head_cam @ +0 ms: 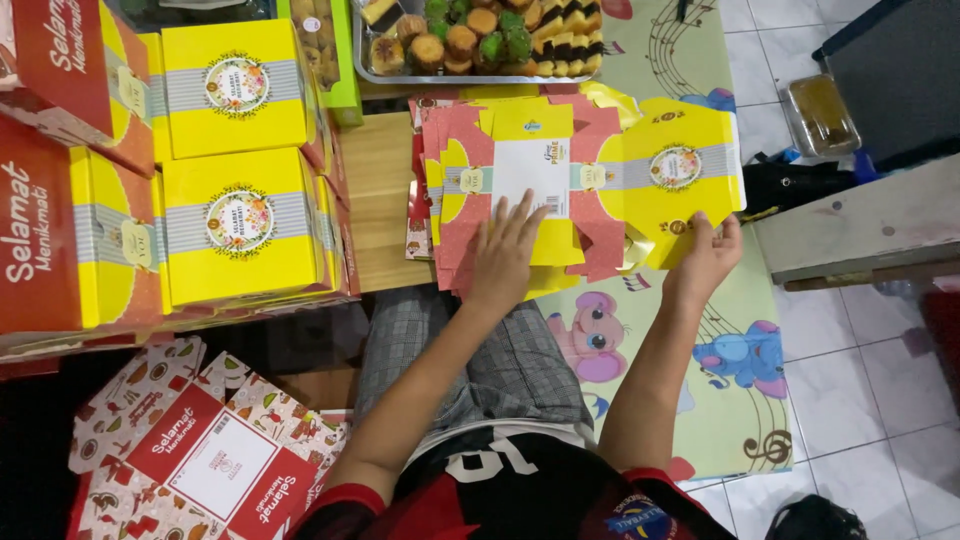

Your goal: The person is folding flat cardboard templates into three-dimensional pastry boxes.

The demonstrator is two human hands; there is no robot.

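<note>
My left hand lies flat, fingers spread, on a stack of unfolded red and yellow cardboard box blanks on a low wooden table. My right hand grips the lower edge of a yellow flat box blank with a round flower label, which lies at the right end of the stack. My legs in grey checked shorts sit below the table edge.
Folded yellow boxes are stacked at the left, with red ones beside them. A metal tray of small cakes stands at the top. More flat red blanks lie at lower left. A cartoon-printed mat covers the white tile floor.
</note>
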